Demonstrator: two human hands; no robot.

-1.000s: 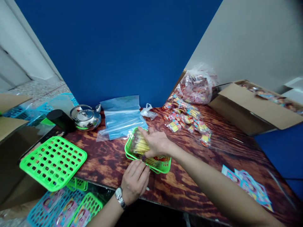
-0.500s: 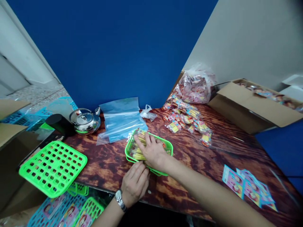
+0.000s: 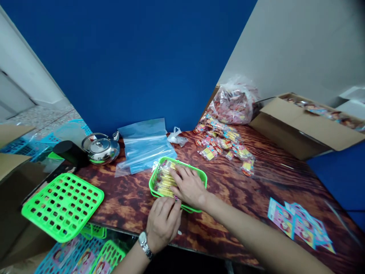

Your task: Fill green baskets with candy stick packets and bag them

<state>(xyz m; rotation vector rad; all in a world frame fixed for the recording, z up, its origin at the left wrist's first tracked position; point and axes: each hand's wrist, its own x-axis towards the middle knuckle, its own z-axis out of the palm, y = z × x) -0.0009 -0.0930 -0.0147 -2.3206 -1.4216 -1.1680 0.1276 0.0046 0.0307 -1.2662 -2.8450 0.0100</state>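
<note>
A small bright green plastic basket [image 3: 203, 176] sits on the table, holding a row of yellow items in clear wrappers [image 3: 164, 182]. Over its right half lies my right hand [image 3: 189, 186], palm down with fingers spread across the wrapped items. My left hand [image 3: 164, 220], with a silver watch on its wrist, is at the basket's near rim. Its fingers are curled together, and what lies between the fingertips is hidden. A purple wrapper end shows between the two hands.
Loose wrapped packets [image 3: 225, 140] lie behind to the right, before a full plastic bag [image 3: 234, 101]. Printed cards [image 3: 299, 224], a cardboard box [image 3: 310, 123], clear bags [image 3: 145, 146], a steel kettle [image 3: 101, 148] and an upturned green basket [image 3: 64, 205] stand around.
My right hand has slid right and slightly down across the basket, uncovering more yellow wrapped items. My left hand stays at the near rim. The view has shifted slightly.
</note>
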